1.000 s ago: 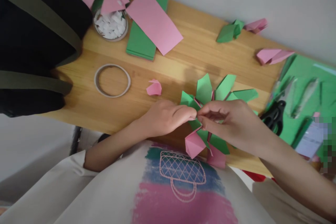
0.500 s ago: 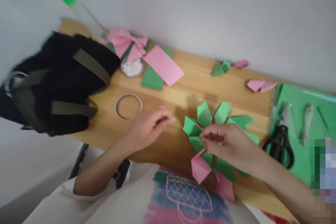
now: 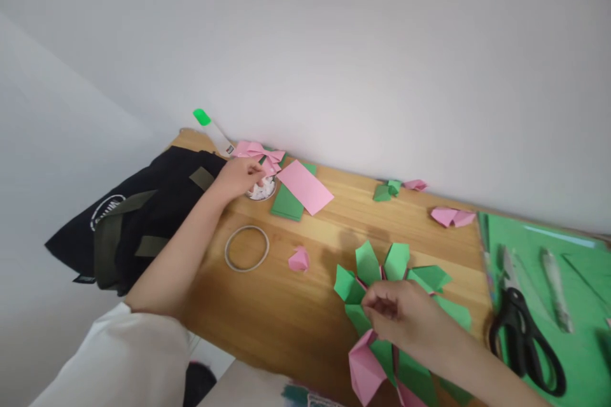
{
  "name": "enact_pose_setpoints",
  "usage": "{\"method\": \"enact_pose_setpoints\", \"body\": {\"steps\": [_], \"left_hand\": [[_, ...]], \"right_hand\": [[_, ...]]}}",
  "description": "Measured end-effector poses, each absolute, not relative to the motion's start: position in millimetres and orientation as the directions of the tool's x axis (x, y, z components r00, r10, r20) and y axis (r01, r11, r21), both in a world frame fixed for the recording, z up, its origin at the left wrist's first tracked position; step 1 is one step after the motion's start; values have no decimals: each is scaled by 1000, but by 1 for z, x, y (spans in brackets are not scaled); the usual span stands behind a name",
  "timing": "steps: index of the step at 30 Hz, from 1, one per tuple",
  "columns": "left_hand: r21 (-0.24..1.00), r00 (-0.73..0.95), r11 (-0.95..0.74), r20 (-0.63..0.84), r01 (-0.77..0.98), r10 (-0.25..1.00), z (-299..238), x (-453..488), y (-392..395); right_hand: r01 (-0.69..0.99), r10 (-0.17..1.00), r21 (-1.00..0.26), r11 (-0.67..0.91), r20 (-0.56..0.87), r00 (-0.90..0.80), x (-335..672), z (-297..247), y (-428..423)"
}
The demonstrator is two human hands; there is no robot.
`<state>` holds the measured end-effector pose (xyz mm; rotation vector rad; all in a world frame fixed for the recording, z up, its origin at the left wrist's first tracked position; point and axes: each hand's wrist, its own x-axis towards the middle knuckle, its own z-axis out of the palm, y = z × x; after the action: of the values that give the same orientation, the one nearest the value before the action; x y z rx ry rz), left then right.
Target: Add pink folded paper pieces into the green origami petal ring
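Observation:
My left hand (image 3: 241,178) reaches over a small round dish of white bits (image 3: 261,192) at the back left. Its thumb and fingers are pinched together at the dish's edge; whether a bit is between them cannot be made out. A pink paper bow (image 3: 258,151) lies just behind it. My right hand (image 3: 398,310) is closed on a folded paper flower (image 3: 367,264) with green petals and pink pieces, pinching near its centre and covering part of it. A small pink folded piece (image 3: 299,259) lies on the wooden table (image 3: 267,311) between the hands.
A roll-like ring (image 3: 247,248) lies beside a black bag (image 3: 157,203). Pink paper (image 3: 308,187) overlaps green paper (image 3: 287,203). Folded pieces (image 3: 451,216) sit along the wall. Black-handled scissors (image 3: 520,331) and a clear-handled tool (image 3: 556,292) rest on green sheets (image 3: 587,280).
My left hand has moved from near the flower, away to the back left, over the dish. My right hand stays on the flower. The head view has tilted up.

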<state>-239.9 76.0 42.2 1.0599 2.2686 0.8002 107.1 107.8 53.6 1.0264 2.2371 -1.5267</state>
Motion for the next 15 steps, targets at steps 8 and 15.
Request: {"method": "enact_pose_setpoints", "body": {"steps": [8, 15], "left_hand": [[615, -582, 549, -174, 566, 794, 38, -257, 66], [574, -578, 562, -180, 596, 796, 48, -254, 66]], "right_hand": [[644, 417, -731, 224, -525, -742, 107, 53, 106], [654, 416, -702, 281, -525, -742, 103, 59, 107]]}}
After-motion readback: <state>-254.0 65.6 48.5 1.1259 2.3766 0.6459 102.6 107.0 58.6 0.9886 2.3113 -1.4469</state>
